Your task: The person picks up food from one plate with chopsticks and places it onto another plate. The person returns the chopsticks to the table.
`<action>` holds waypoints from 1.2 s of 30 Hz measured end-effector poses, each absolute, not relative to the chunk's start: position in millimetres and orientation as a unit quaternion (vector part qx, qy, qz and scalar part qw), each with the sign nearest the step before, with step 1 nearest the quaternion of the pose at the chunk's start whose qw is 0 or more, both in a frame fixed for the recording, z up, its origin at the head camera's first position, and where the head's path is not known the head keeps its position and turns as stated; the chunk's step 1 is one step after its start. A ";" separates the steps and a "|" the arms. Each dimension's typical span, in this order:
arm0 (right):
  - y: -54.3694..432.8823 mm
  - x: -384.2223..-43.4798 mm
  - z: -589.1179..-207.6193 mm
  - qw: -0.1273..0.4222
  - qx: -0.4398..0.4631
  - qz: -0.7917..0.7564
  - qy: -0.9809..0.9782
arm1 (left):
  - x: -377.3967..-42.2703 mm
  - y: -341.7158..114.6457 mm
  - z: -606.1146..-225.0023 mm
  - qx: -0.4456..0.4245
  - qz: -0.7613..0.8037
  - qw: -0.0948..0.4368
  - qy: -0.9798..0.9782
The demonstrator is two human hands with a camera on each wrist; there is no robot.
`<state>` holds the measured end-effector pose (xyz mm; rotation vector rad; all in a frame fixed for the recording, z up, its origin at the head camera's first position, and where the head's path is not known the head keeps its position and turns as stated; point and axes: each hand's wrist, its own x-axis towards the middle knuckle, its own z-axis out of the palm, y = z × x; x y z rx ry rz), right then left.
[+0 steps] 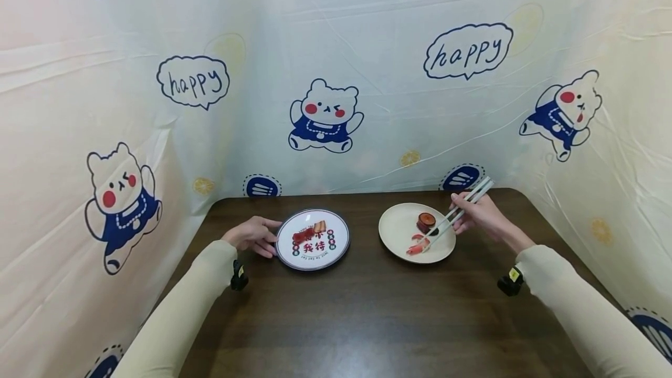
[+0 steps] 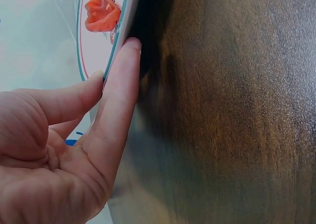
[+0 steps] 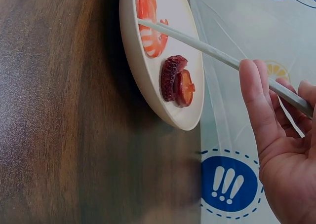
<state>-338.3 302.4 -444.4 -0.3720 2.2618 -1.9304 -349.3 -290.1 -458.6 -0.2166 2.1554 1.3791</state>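
Cream sleeves (image 1: 583,308) reach forward from both lower corners of the head view, each with a small black device (image 1: 239,276) at the wrist, over a dark wood-grain desk (image 1: 367,319). At its far side, the left hand (image 1: 254,236) grips the edge of a round white plate (image 1: 326,216), thumb at the rim and the fingers beneath. Red characters are printed on this dark-rimmed plate, and on them lies a red strip of food (image 1: 303,236) with a paler end.

To its right, well apart, sits a plain cream plate (image 1: 391,232). The right hand (image 1: 475,214) has its fingers closed around a pair of pale chopsticks (image 3: 212,52), whose tips come down to an orange-and-white shrimp (image 1: 418,247) on that plate; whether they pinch it, I cannot tell. Near the shrimp, a purple octopus tentacle (image 3: 170,78) lies against a round, glossy brown piece of food (image 3: 185,88).

Behind the desk hangs a pale cloth (image 1: 388,150) printed with winking bears (image 1: 322,107) and "happy" speech bubbles (image 1: 468,51).
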 end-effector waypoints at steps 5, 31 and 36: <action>300.9 -338.0 -442.9 0.070 -0.123 -0.638 0.757 | -349.8 -291.2 -459.3 -0.079 0.516 0.283 0.804; 306.2 -353.9 -438.4 0.077 -0.092 -0.670 0.733 | -350.0 -290.3 -460.1 -0.080 0.510 0.278 0.810; 306.5 -364.2 -434.7 0.105 -0.089 -0.676 0.724 | -349.1 -289.2 -458.3 -0.078 0.509 0.281 0.810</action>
